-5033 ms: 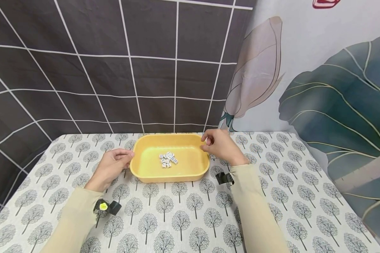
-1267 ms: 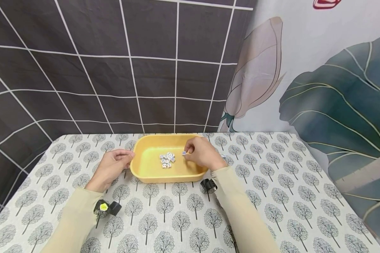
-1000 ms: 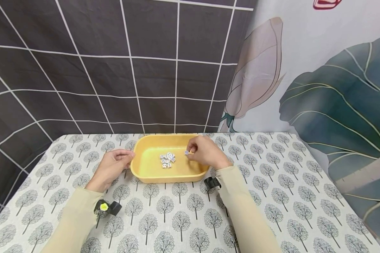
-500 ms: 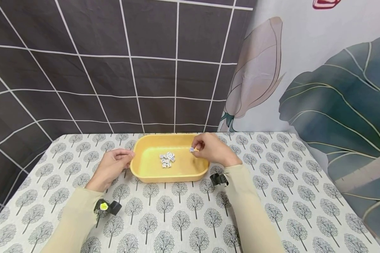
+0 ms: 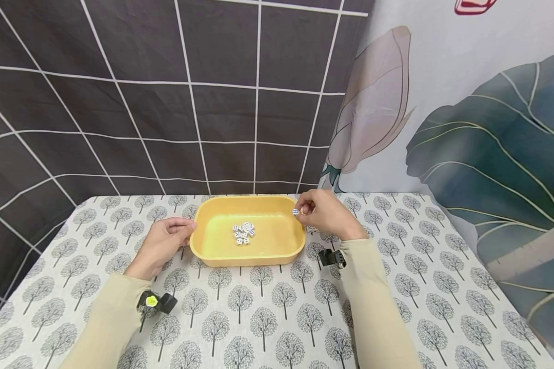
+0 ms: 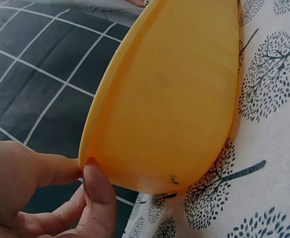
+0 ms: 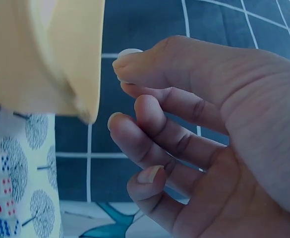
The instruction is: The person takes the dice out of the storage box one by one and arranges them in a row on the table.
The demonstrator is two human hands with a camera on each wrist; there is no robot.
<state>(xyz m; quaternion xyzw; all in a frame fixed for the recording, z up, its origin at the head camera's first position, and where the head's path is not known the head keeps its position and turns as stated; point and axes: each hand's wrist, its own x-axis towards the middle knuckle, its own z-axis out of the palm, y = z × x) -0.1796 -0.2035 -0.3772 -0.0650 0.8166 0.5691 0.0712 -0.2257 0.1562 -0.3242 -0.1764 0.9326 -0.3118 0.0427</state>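
A yellow plastic tub (image 5: 221, 254) stands on the table with several white dice (image 5: 243, 233) clustered on its floor. My left hand (image 5: 163, 246) pinches the tub's left rim between thumb and forefinger; the left wrist view shows this grip on the tub wall (image 6: 164, 99) up close. Above the right rim, my right hand (image 5: 328, 215) pinches one die (image 5: 295, 211) at its fingertips. In the right wrist view the thumb and fingers (image 7: 184, 64) are beside the tub's edge (image 7: 92, 74); the die is not clearly visible there.
Several loose dice (image 7: 1, 187) lie on the tree-patterned tablecloth (image 5: 263, 323) just outside the tub's right end, mostly hidden by my right hand in the head view. A dark gridded cloth (image 5: 226, 118) hangs behind the table, and a leaf-printed cloth (image 5: 489, 143) at the right.
My right hand has moved rightward and up with the die, from inside the tub to above its right rim. Five seconds ago one more die lay in the cluster. The left hand stays put.
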